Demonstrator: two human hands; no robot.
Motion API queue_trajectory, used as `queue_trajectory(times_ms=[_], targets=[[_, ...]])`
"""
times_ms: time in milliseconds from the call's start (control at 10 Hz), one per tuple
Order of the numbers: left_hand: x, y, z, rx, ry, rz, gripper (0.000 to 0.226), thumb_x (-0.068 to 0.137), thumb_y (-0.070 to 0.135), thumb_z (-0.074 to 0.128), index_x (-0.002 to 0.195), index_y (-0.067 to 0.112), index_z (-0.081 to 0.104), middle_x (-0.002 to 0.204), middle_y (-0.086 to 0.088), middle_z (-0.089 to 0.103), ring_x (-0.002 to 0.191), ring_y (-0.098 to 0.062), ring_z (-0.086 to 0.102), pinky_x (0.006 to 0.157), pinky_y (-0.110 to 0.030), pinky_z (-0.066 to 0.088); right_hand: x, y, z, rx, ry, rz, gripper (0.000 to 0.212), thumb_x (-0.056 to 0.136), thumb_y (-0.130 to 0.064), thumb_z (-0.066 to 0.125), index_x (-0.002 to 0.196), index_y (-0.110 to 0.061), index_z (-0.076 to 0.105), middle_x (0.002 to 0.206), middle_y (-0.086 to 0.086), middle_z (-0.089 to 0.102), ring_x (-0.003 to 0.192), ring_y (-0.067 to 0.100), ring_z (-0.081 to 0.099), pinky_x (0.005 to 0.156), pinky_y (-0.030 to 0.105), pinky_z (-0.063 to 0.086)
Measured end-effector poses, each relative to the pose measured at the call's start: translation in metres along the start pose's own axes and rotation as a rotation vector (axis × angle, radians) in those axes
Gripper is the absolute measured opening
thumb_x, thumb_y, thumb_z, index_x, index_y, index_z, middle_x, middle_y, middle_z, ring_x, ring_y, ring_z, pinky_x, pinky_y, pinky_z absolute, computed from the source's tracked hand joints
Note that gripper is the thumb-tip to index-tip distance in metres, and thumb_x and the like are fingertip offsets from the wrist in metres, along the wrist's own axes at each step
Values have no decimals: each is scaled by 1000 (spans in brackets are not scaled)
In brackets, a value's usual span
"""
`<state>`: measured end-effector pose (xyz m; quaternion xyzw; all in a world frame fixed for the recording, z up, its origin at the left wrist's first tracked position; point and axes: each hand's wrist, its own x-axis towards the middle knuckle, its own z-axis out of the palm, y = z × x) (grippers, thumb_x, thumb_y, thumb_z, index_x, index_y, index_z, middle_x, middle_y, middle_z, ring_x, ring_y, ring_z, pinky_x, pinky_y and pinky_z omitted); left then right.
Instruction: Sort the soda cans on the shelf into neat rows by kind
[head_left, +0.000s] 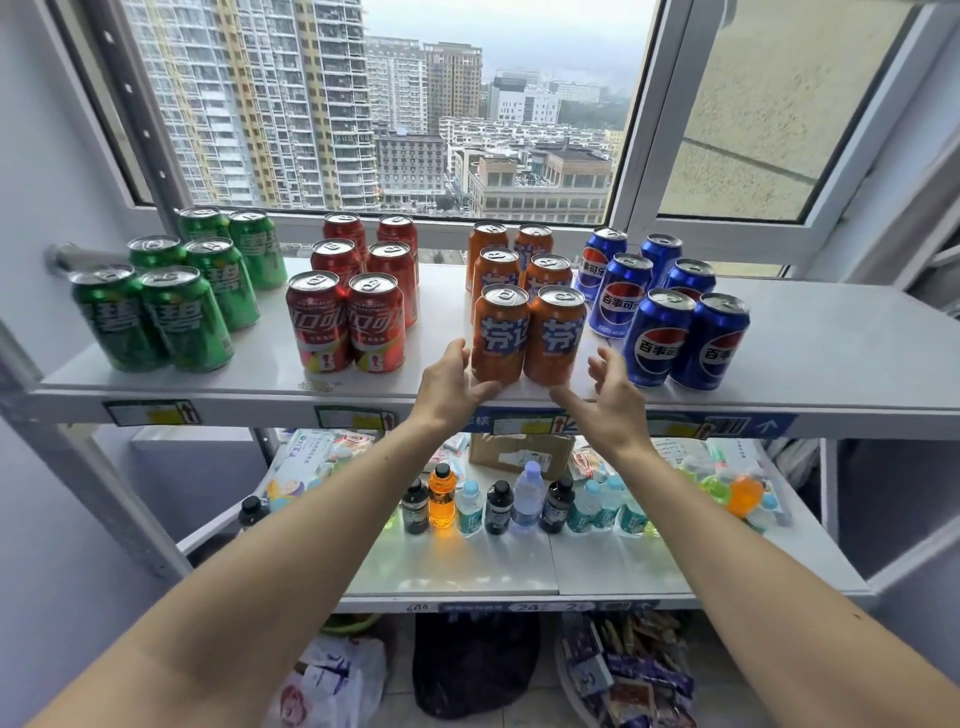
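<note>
While both arms reach in from six o'clock, the left hand (453, 387) and right hand (613, 396) flank the front pair of orange cans (529, 332), fingers spread, palms facing inward, grasping nothing; the left fingertips sit just beside or touching the nearer can, which I cannot tell. On the top shelf (831, 358) the soda stands upright in double rows by kind: green cans (171, 296) at nine o'clock, red cans (358, 296) beside them, orange at centre, blue cans (665, 306) at three o'clock. On the lower shelf (467, 566), a row of small bottles (498, 501) stands before a cardboard box (522, 454); its contents are hidden.
</note>
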<state>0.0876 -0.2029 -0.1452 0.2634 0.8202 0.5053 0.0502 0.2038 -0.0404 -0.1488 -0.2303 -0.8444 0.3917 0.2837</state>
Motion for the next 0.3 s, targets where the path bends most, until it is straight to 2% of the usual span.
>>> queue_trajectory(times_ms=[100,200,300], targets=[[-30,6,-6,-67,21,-2,73,82,20,74,141,4,34,146,-16,44,133,-23,44,109,-36,38,-25,0,-13,-4,-3,-20,80,80,-32,77,143,-4,37,142,16,51,130,23,51,106,32,41],[-85,-3,-14,-206,17,8,83,82,22,72,149,7,25,151,-10,38,137,-14,40,112,-30,34,-62,5,-27,29,1,-27,65,81,-24,77,137,-7,47,135,10,58,122,20,56,103,27,43],[-161,-29,-27,-341,21,-47,80,79,32,72,147,20,31,148,6,42,132,1,42,109,-22,36,-115,19,-42,55,-26,7,51,82,-23,77,127,-15,56,125,-2,63,116,11,59,97,21,45]])
